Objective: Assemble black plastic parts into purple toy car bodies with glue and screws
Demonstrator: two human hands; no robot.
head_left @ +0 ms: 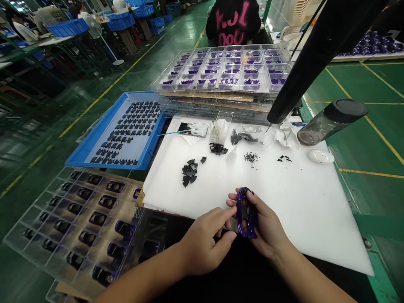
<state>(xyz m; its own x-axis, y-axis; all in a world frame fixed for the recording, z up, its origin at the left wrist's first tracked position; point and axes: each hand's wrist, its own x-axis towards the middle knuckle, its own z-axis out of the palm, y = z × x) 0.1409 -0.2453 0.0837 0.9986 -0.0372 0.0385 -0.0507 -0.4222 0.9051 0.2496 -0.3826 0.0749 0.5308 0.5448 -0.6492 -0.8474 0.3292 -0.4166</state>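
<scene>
A shiny purple car-shaped shell (246, 216) with dark parts inside is held at the near edge of the white work surface (284, 219). My right hand (268, 223) wraps round it from the right, thumb near its top end. On its left side, my left hand (213, 237) has its fingers bent towards the shell, with a small greyish piece that I cannot make out clearly between the fingertips. Black curved pieces (190, 171) lie in a loose pile beyond my left hand. Farther back are a heap of small black parts (218, 148) and scattered tiny black bits (251, 157).
A blue tray (71, 162) of dark parts stands at the left, above a clear compartment tray (75, 179) of purple shells. Stacked clear trays (221, 90) stand behind. A black pole (299, 59) slants over the surface near a tilted bottle (331, 122). A person (233, 23) is beyond.
</scene>
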